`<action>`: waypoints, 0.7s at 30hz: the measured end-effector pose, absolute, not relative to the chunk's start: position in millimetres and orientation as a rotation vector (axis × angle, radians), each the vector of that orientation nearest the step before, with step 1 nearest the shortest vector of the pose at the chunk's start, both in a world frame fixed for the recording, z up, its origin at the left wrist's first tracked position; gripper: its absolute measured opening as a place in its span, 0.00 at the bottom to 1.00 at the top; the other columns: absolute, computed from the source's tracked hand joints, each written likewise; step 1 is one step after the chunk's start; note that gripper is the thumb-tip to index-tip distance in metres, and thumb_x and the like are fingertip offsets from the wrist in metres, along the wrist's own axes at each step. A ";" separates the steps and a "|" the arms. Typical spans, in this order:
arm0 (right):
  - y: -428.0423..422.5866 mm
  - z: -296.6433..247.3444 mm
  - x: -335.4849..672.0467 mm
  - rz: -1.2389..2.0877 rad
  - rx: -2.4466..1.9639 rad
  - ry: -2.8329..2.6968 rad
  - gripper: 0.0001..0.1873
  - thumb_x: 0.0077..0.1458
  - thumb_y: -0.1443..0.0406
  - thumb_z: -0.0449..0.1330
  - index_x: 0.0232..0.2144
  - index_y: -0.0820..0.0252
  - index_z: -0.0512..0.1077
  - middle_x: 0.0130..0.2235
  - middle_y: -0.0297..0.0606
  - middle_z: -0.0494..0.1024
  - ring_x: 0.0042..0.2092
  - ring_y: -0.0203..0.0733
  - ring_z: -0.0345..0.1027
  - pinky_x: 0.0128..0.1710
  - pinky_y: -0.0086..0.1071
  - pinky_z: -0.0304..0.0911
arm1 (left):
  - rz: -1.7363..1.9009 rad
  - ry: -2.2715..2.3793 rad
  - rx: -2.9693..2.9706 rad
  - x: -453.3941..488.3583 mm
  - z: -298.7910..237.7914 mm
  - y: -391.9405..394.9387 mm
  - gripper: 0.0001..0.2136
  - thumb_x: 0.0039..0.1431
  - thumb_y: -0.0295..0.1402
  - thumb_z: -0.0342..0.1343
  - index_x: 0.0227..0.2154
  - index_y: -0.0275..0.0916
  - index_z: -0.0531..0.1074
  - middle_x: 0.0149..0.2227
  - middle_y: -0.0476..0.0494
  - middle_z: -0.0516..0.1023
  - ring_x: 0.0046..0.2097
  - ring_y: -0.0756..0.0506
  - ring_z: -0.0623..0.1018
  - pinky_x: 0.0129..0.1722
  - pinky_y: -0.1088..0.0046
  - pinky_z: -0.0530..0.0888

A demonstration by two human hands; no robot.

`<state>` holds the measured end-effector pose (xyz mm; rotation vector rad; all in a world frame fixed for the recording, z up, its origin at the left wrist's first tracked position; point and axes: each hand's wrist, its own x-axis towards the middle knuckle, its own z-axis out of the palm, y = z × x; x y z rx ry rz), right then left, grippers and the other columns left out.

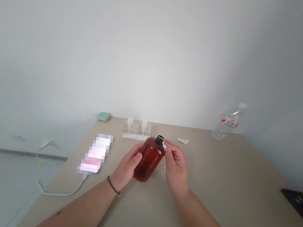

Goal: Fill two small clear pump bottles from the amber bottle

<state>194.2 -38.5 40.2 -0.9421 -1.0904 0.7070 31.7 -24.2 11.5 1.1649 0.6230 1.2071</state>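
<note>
The left hand [128, 161] wraps the side of an amber bottle [149, 163], holding it off the worktop [229, 184]. The bottle lies just right of that hand, its long axis tilted, with the rounded base low and toward the person and the neck high and leaning right. The right hand [177, 165] is narrowly pinched beside the neck, its fingertips closed on a white strip [165, 145] that touches the black cap [160, 139]; this hand is nearer the cap, the left nearer the base. The glossy bottle looks like smooth plastic. A dark cord band [113, 185] circles the left wrist. Beyond the hands, on the matte beige worktop, stand two clear pump bottles [136, 130], with a small white scrap [183, 141] past the right hand. Farther right stands a clear water bottle [227, 123].
</note>
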 end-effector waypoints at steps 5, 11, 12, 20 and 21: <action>-36.7 34.5 195.3 0.795 -0.910 -1.114 0.11 0.56 0.53 0.65 0.36 0.50 0.80 0.46 0.38 0.84 0.52 0.47 0.75 0.60 0.50 0.64 | 1.084 0.661 1.302 29.8 12.2 -27.0 0.39 0.41 0.41 0.75 0.56 0.40 0.64 0.51 0.40 0.77 0.51 0.37 0.77 0.52 0.61 0.71; -35.0 29.7 194.4 1.004 -0.772 -1.007 0.12 0.52 0.51 0.68 0.35 0.48 0.80 0.47 0.35 0.84 0.52 0.47 0.75 0.58 0.49 0.65 | 0.951 0.465 1.017 26.3 17.9 -29.9 0.37 0.40 0.42 0.74 0.54 0.41 0.66 0.46 0.42 0.79 0.43 0.41 0.79 0.40 0.69 0.72; -36.0 31.4 193.3 1.034 -0.762 -0.988 0.12 0.51 0.50 0.69 0.34 0.48 0.80 0.46 0.34 0.84 0.50 0.47 0.76 0.55 0.48 0.67 | 0.907 0.422 0.954 25.3 17.7 -30.4 0.36 0.40 0.44 0.74 0.53 0.41 0.67 0.46 0.41 0.79 0.43 0.40 0.79 0.39 0.68 0.73; -33.9 36.7 190.3 1.198 -0.763 -0.817 0.13 0.47 0.53 0.71 0.31 0.52 0.78 0.35 0.33 0.84 0.35 0.43 0.77 0.36 0.38 0.73 | 0.686 0.360 0.690 19.4 12.9 -27.0 0.23 0.47 0.47 0.70 0.40 0.34 0.75 0.38 0.39 0.83 0.42 0.38 0.82 0.44 0.62 0.74; -32.3 35.1 190.6 1.202 -0.765 -0.797 0.13 0.48 0.53 0.71 0.32 0.52 0.78 0.35 0.33 0.84 0.35 0.43 0.77 0.37 0.38 0.73 | 0.713 0.377 0.691 21.0 13.7 -26.7 0.23 0.48 0.46 0.69 0.41 0.34 0.75 0.38 0.39 0.83 0.42 0.39 0.82 0.44 0.63 0.74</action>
